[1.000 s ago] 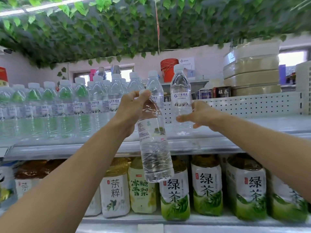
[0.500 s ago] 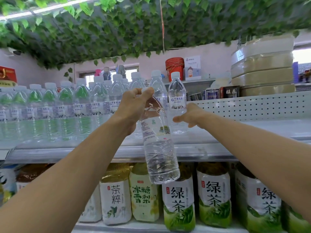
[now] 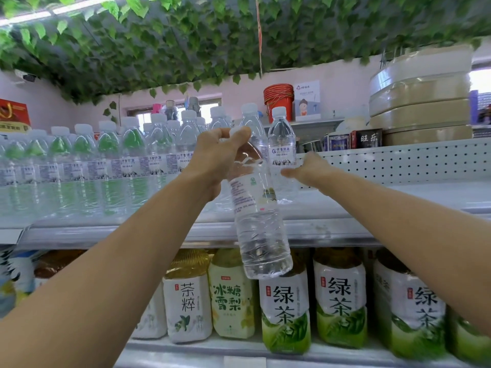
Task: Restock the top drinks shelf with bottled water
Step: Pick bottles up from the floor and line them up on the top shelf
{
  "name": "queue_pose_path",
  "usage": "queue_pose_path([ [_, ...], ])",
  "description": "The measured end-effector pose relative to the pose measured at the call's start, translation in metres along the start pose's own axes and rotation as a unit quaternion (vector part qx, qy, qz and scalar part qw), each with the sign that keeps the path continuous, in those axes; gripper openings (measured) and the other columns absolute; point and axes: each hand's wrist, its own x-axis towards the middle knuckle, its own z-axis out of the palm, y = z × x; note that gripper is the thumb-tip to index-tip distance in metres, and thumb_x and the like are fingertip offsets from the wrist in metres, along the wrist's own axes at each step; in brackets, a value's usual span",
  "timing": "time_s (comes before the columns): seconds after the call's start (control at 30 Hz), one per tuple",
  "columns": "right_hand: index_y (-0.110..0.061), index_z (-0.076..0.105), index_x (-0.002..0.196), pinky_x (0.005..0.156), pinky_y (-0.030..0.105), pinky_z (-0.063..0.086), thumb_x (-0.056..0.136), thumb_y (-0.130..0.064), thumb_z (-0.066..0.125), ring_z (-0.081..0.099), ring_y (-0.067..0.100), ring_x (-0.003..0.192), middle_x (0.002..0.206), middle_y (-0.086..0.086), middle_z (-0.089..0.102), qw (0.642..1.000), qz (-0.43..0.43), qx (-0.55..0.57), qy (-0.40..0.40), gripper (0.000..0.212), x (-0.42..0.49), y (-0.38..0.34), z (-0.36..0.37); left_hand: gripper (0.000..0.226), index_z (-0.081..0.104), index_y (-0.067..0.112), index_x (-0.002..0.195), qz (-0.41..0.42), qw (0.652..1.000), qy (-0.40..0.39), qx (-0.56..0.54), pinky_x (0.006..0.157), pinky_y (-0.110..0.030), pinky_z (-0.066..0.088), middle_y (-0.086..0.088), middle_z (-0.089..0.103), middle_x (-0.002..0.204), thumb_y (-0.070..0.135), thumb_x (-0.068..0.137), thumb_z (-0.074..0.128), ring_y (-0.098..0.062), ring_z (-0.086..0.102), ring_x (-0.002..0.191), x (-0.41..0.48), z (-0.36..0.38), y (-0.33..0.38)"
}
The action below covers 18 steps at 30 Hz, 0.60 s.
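From the head camera, the step in hand is filling the right end of the water row. The left hand (image 3: 220, 155) has fingers and thumb clamped round the neck of a clear plastic water bottle with a white cap (image 3: 259, 221). This bottle hangs tilted in the air in front of the grey metal top shelf (image 3: 398, 200), its base down before the lower tier, not yet set down. The right hand (image 3: 309, 170) reaches onto that shelf with fingers stretched out and together, tips touching the lower body of the upright end bottle with a blue-and-white label (image 3: 282, 152); whether the thumb wraps behind it cannot be seen. I judge that the end bottle is being squared up. The next move then calls for lifting the held bottle over the shelf lip and standing it upright on the bare shelf just to the right. Counted, there are two hands, one bottle held and one end bottle under the fingertips. About nine caps run along the front of the stocked water row (image 3: 106, 166), with more behind that cannot be counted. Below, at least three large green-labelled tea bottles (image 3: 341, 301) stand beside two pale-labelled drink bottles (image 3: 187, 301).
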Motion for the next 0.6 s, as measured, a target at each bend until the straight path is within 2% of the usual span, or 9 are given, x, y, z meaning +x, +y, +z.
queue_pose_path([
  [0.07,-0.002,0.055,0.122,0.081,0.036,0.047,0.095,-0.042,0.06,0.058,0.022,0.093,0.102,0.005,0.059,0.993,-0.064,0.083,0.059,0.049,-0.019,-0.009,-0.006,0.032,0.061,0.003,0.111,0.009,1.0,0.011,0.007,0.061,-0.034,0.062,-0.01,0.074,0.084,0.023,0.089,0.072,-0.017,0.072,0.067,-0.003,0.001,0.006],
  [0.1,-0.002,0.059,0.117,0.077,0.035,0.05,0.097,-0.045,0.055,0.06,0.022,0.09,0.098,0.007,0.062,0.983,-0.094,0.15,0.045,0.048,-0.032,-0.015,-0.009,0.033,0.061,0.005,0.11,0.017,1.0,0.016,0.016,0.057,-0.031,0.06,-0.01,0.075,0.087,0.023,0.086,0.075,-0.015,0.071,0.065,-0.003,0.001,0.01],
  [0.17,0.002,0.062,0.114,0.077,0.034,0.054,0.098,-0.052,0.046,0.064,0.026,0.092,0.1,0.013,0.067,0.953,-0.118,0.267,-0.077,0.059,-0.057,-0.023,-0.012,0.034,0.061,0.007,0.108,0.03,0.999,0.019,0.027,0.058,-0.032,0.06,-0.011,0.076,0.092,0.026,0.085,0.077,-0.014,0.071,0.065,-0.003,0.003,0.016],
  [0.27,-0.002,0.056,0.127,0.098,0.043,0.048,0.088,-0.06,0.051,0.059,0.029,0.107,0.116,0.014,0.061,0.873,-0.105,0.357,-0.315,0.07,-0.08,-0.017,-0.011,0.029,0.064,0.005,0.108,0.024,1.0,0.008,-0.009,0.074,-0.043,0.062,-0.01,0.076,0.092,0.026,0.09,0.072,-0.019,0.073,0.076,-0.002,0.005,0.023],
  [0.33,-0.007,0.055,0.13,0.106,0.047,0.043,0.08,-0.043,0.071,0.055,0.033,0.115,0.122,0.015,0.059,0.81,-0.108,0.399,-0.416,0.063,-0.089,-0.009,-0.008,0.02,0.065,0.005,0.099,0.01,0.998,0.002,-0.062,0.074,-0.041,0.062,-0.009,0.077,0.087,0.025,0.094,0.065,-0.021,0.074,0.082,-0.001,0.004,0.026],
  [0.37,-0.007,0.055,0.13,0.105,0.047,0.044,0.077,-0.033,0.076,0.056,0.034,0.114,0.123,0.016,0.06,0.8,-0.114,0.403,-0.429,0.063,-0.091,-0.007,-0.007,0.019,0.065,0.005,0.097,0.002,0.996,0.0,-0.088,0.072,-0.038,0.062,-0.008,0.077,0.086,0.025,0.097,0.062,-0.022,0.074,0.085,-0.001,0.004,0.027],
  [0.43,-0.007,0.06,0.123,0.098,0.041,0.05,0.072,-0.025,0.078,0.063,0.027,0.105,0.116,0.012,0.067,0.848,-0.129,0.365,-0.363,0.057,-0.096,-0.011,-0.005,0.022,0.063,0.006,0.099,-0.009,0.994,-0.008,-0.105,0.069,-0.035,0.06,-0.007,0.077,0.087,0.026,0.101,0.054,-0.021,0.073,0.088,0.001,0.005,0.027],
  [0.53,-0.018,0.053,0.119,0.092,0.038,0.055,0.065,-0.036,0.088,0.066,0.016,0.099,0.11,-0.002,0.069,0.966,-0.136,0.178,-0.132,0.067,-0.113,-0.03,0.003,0.021,0.06,0.014,0.094,-0.003,0.999,-0.022,-0.041,0.071,-0.036,0.054,-0.003,0.075,0.09,0.03,0.103,0.05,-0.013,0.07,0.089,0.002,0.013,0.03],
  [0.6,-0.022,0.039,0.121,0.092,0.042,0.051,0.063,-0.046,0.088,0.061,0.013,0.102,0.111,-0.008,0.061,0.989,-0.124,0.084,-0.007,0.08,-0.121,-0.038,0.015,0.017,0.058,0.017,0.088,0.013,1.0,-0.02,-0.012,0.074,-0.041,0.056,-0.002,0.074,0.091,0.029,0.1,0.055,-0.012,0.069,0.09,0.0,0.02,0.033],
])
